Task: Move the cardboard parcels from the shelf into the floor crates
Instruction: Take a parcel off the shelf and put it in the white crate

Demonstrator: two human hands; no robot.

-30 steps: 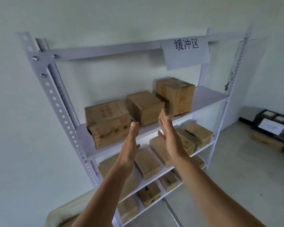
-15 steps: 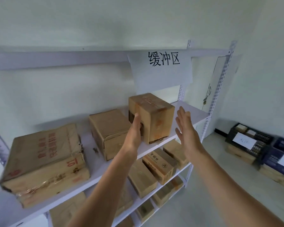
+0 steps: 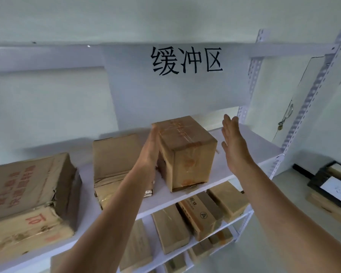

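Cardboard parcel (image 3: 187,154), cuboid, tape-striped, creased

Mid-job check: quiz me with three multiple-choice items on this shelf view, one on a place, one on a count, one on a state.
1. Where on the upper shelf does the taped parcel stand?
A) leftmost B) middle C) rightmost
2. How many parcels are on that shelf?
A) two B) three C) five
3. What is the right hand doing?
A) gripping the parcel B) open, apart from it C) clenched in a fist

Answers:
1 C: the crushed parcel and the middle parcel sit to its left.
2 B: three boxes show in a row.
3 B: its fingers are straight, with a gap to the parcel's side.
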